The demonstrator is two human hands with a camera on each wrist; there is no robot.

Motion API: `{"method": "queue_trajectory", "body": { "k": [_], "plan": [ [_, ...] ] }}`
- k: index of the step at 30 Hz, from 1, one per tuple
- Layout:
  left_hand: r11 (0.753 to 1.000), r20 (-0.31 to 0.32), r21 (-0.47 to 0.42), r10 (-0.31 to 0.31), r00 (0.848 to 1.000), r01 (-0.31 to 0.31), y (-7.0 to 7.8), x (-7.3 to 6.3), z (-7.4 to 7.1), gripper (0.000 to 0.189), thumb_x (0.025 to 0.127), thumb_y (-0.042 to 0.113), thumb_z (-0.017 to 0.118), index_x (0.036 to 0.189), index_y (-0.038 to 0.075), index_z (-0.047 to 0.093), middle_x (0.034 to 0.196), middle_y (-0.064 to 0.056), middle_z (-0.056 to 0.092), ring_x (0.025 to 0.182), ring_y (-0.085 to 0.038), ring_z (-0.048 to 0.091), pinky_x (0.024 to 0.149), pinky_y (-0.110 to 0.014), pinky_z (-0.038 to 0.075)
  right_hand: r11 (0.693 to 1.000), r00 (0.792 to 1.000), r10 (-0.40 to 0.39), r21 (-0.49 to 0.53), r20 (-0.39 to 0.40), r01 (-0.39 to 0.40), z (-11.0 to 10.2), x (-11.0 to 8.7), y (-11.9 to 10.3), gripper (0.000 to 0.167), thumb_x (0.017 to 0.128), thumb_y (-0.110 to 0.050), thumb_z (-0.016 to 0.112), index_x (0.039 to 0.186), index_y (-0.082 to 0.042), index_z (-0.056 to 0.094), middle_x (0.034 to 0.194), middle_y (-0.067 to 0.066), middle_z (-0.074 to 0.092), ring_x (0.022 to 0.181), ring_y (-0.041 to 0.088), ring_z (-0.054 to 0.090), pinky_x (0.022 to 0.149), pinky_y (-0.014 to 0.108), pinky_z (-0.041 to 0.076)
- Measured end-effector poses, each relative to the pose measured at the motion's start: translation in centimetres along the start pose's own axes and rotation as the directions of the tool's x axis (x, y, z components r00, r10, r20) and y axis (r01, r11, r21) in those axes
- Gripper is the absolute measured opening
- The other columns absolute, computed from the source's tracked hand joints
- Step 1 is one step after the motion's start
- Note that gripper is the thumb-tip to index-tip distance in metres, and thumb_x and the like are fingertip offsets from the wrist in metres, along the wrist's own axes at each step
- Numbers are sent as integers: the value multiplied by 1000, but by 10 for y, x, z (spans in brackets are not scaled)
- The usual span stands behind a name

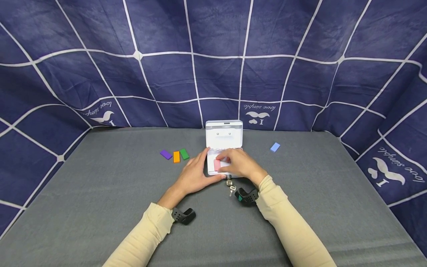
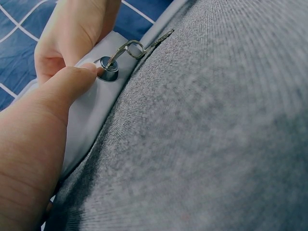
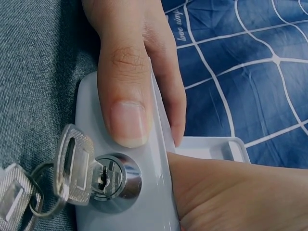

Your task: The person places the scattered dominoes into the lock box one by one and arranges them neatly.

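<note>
A small white metal lock box (image 1: 209, 165) stands with its lid (image 1: 224, 140) raised. Inside it, near the left end, is a pink block (image 1: 217, 165), which my right hand (image 1: 241, 162) pinches between thumb and fingers. My left hand (image 1: 194, 177) holds the box at its left side, with the thumb pressed on the front wall near the round lock (image 2: 109, 70). A key (image 3: 77, 166) sits in that lock, and a ring joins it to a second key (image 3: 14, 195). In the right wrist view, the right hand's fingertips are hidden inside the box.
Left of the box lie a purple block (image 1: 166, 154), an orange block (image 1: 176, 157) and a green block (image 1: 184, 154). To the right is a blue block (image 1: 275, 147). Grey cloth (image 1: 213, 237) covers the table, and a blue curtain with white lines (image 1: 217, 78) hangs behind.
</note>
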State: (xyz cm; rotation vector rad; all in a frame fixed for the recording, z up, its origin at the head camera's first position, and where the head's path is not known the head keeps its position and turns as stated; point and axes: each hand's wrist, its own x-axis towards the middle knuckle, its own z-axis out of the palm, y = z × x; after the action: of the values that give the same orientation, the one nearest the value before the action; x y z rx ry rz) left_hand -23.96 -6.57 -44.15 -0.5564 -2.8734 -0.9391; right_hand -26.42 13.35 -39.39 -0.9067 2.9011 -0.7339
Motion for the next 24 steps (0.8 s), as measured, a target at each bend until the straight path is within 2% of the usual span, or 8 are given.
{"method": "queue_trajectory", "body": {
  "k": [24],
  "plan": [
    [1000,-8,4,0,1000,0,1,-1,0,110,75,80,61,157,19,21,153,-8,39,134,-34,41,105,-54,35,1000,1000,-1,8,7,1,-1,1,0,36,79,-21,85,110,-9,74,98,3,70,87,19,63,77,34,49]
  ]
}}
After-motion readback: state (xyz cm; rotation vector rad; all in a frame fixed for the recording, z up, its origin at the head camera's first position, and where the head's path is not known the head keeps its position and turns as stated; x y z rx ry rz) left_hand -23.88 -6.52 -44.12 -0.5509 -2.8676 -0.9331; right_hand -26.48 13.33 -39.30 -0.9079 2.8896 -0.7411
